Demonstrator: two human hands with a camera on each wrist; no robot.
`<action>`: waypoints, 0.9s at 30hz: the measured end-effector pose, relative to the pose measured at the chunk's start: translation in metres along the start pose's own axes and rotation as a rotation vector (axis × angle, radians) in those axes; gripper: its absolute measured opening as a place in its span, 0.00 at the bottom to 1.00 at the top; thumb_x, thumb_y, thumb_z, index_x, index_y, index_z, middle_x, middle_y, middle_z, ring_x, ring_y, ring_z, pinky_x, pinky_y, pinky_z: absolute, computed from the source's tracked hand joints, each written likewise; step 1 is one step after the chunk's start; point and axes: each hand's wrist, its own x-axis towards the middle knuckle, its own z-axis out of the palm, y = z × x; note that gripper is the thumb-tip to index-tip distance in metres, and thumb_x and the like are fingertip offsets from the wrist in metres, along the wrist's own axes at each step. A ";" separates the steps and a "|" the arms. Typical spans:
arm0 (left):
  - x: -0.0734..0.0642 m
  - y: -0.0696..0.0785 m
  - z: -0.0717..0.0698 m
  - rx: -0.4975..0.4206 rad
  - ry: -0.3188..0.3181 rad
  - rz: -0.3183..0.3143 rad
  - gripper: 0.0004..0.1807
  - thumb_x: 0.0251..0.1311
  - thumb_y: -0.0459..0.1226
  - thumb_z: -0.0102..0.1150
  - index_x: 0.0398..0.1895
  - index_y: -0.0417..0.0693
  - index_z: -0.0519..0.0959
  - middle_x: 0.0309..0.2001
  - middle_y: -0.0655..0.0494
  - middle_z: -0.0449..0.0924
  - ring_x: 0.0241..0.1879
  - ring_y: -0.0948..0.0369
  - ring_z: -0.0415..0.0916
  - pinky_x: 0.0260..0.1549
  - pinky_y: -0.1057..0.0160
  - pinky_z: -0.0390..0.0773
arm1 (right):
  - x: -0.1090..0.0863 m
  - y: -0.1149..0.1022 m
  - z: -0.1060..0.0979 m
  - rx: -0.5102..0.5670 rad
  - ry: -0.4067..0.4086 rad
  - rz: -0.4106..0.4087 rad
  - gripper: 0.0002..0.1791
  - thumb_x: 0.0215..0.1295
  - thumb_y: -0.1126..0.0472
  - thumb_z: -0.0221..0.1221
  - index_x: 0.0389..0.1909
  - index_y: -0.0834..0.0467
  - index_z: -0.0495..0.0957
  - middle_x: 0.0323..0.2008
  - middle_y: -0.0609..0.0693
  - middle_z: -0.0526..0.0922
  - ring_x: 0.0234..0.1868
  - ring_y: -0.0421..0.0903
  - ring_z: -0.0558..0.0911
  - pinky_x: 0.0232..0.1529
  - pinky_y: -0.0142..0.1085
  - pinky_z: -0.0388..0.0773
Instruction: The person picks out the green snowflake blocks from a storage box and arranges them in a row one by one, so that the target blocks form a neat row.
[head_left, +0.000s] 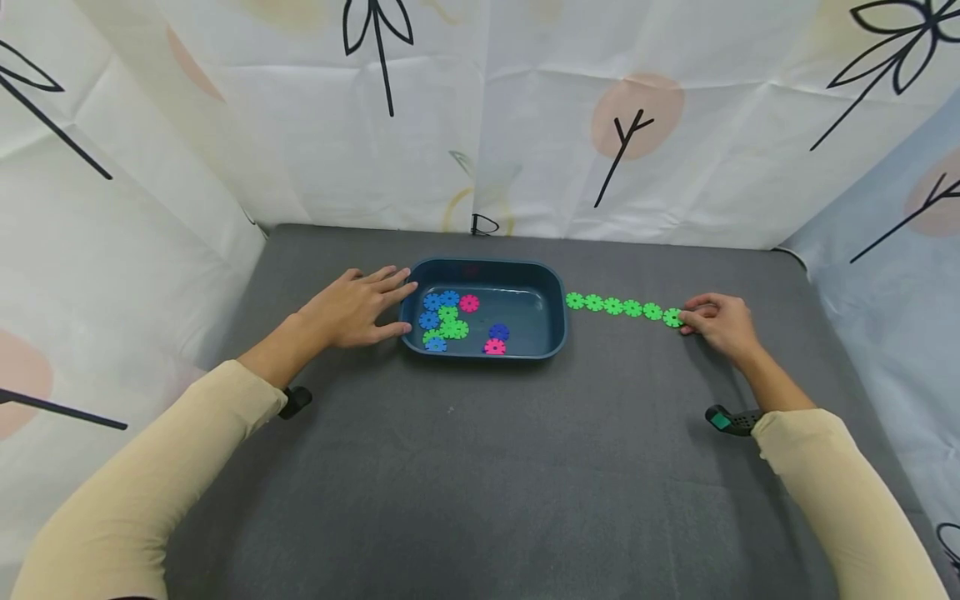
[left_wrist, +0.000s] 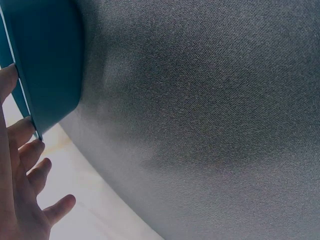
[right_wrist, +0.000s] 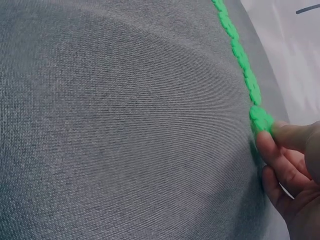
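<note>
My right hand [head_left: 722, 323] pinches a green notched disc [right_wrist: 260, 119] between thumb and fingers, at the right end of a row of several green discs [head_left: 612, 306]. The row runs from the right wall of a dark blue tray [head_left: 552, 333] toward that hand. On the tray's left rim rest the fingertips of my left hand [head_left: 358, 308], its fingers spread and fairly straight. In the left wrist view, the thumb and a finger touch the rim of the tray [left_wrist: 55, 65]. Inside the tray lie blue discs [head_left: 429, 320], green discs [head_left: 454, 329] and pink discs [head_left: 469, 303].
A grey cloth [head_left: 480, 467] covers the table. White patterned curtains [head_left: 525, 108] hang behind the table and at both sides. A dark blue disc [head_left: 499, 332] lies beside a pink one near the tray's front wall.
</note>
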 end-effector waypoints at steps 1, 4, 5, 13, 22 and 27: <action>0.000 0.000 0.000 -0.001 -0.002 -0.001 0.41 0.69 0.61 0.50 0.77 0.46 0.60 0.77 0.44 0.54 0.75 0.45 0.53 0.63 0.36 0.63 | 0.000 0.000 0.000 -0.020 0.004 -0.003 0.17 0.69 0.66 0.61 0.50 0.76 0.76 0.30 0.63 0.87 0.22 0.32 0.83 0.26 0.23 0.77; 0.000 0.000 0.000 -0.002 -0.007 -0.005 0.41 0.69 0.61 0.50 0.77 0.46 0.60 0.77 0.44 0.54 0.75 0.45 0.53 0.63 0.36 0.62 | 0.001 0.000 0.001 -0.088 0.015 -0.012 0.16 0.69 0.64 0.61 0.49 0.74 0.78 0.29 0.62 0.87 0.21 0.33 0.83 0.26 0.22 0.73; 0.000 0.000 0.000 -0.003 -0.009 -0.006 0.42 0.69 0.61 0.50 0.77 0.46 0.60 0.77 0.44 0.54 0.75 0.45 0.53 0.63 0.36 0.62 | 0.002 0.000 0.002 -0.105 0.018 -0.013 0.16 0.70 0.63 0.61 0.48 0.74 0.78 0.29 0.62 0.87 0.21 0.34 0.83 0.26 0.21 0.72; 0.000 -0.001 0.000 -0.007 -0.010 -0.010 0.42 0.69 0.61 0.50 0.77 0.46 0.60 0.77 0.44 0.54 0.75 0.45 0.52 0.64 0.36 0.62 | 0.004 -0.002 0.003 -0.146 0.021 -0.002 0.16 0.70 0.61 0.61 0.48 0.72 0.78 0.28 0.60 0.87 0.22 0.34 0.83 0.27 0.21 0.70; 0.000 -0.001 0.000 -0.007 -0.006 -0.010 0.42 0.69 0.61 0.50 0.77 0.46 0.60 0.77 0.44 0.54 0.75 0.45 0.53 0.64 0.36 0.62 | 0.007 -0.001 0.003 -0.163 0.031 0.003 0.16 0.70 0.61 0.61 0.47 0.72 0.79 0.27 0.59 0.87 0.21 0.34 0.83 0.26 0.22 0.70; 0.001 -0.001 0.000 -0.005 -0.005 -0.005 0.41 0.69 0.60 0.50 0.77 0.47 0.60 0.77 0.44 0.54 0.75 0.45 0.53 0.64 0.36 0.62 | 0.010 -0.001 0.004 -0.187 0.041 0.001 0.16 0.70 0.60 0.61 0.46 0.72 0.80 0.26 0.58 0.87 0.20 0.33 0.82 0.27 0.24 0.69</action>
